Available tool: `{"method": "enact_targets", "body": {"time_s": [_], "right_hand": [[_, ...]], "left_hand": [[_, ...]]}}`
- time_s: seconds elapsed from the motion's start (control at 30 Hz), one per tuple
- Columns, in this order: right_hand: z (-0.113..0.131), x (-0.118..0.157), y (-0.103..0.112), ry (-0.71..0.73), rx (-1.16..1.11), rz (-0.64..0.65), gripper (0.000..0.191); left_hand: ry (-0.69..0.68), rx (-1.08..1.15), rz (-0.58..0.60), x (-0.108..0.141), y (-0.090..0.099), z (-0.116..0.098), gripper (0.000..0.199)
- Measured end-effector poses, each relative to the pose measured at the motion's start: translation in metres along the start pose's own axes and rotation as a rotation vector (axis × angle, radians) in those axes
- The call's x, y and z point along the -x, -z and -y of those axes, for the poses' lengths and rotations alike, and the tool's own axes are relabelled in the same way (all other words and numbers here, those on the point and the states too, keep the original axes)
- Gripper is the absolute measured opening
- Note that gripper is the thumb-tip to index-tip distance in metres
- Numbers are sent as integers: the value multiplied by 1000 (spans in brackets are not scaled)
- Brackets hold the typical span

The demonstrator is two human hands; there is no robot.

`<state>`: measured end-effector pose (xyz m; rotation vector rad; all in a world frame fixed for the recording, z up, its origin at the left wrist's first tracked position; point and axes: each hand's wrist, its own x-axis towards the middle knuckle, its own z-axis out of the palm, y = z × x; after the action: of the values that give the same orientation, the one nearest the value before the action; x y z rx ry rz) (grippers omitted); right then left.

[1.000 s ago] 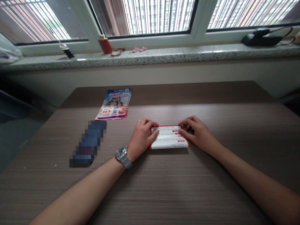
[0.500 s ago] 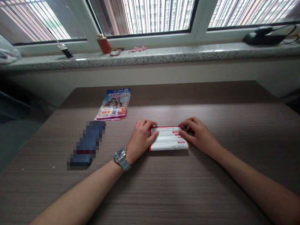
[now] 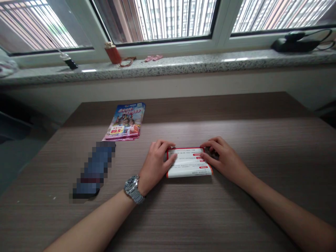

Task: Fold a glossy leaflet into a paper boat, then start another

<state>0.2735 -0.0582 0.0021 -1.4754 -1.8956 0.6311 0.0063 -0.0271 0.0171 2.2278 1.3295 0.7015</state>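
Note:
A white leaflet (image 3: 187,162) with red edges, small print and red labels sits in front of me on the table, apparently folded, its near edge slightly raised. My left hand (image 3: 159,159) grips its left side, thumb on top and fingers at the far corner. On the right side, my right hand (image 3: 223,155) pinches the leaflet, with its thumb on the printed face and its fingers bent at the far corner. Fingertips under the paper are hidden. A metal watch (image 3: 133,189) is on my left wrist.
Several colourful flyers (image 3: 126,120) lie stacked at the back left of the brown table (image 3: 189,217). Nearer me is a pixelated dark blue object (image 3: 96,168). The stone windowsill (image 3: 183,66) holds a red case (image 3: 113,53), pink items (image 3: 153,58) and a black device (image 3: 295,42).
The view has shifted slightly, so the table things appear lower in the picture. Both hands keep the same grip on the leaflet.

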Motion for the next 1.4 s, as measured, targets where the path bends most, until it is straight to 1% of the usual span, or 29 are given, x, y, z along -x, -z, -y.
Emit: {"method": "enact_targets", "body": {"time_s": [0.23,0.47,0.87,1.07,1.4], "right_hand": [[-1,2,-1,7,14,2,17],[0,5,-2,13,36,-3,18],[-1,-2,1,15,48,18,13],[-5,-3,1,32,37,29,15],[-4,-4,1,33,24,23,12]], "left_hand": [[-14,1,3,1,-1,2,22],[5,4,18,1,0,0,22],[-26,1,1,-1,-2,1,19],[-43,-8,-4,-1,-1,1,17],[-55,-15,-3,-2,-2,2,9]]}}
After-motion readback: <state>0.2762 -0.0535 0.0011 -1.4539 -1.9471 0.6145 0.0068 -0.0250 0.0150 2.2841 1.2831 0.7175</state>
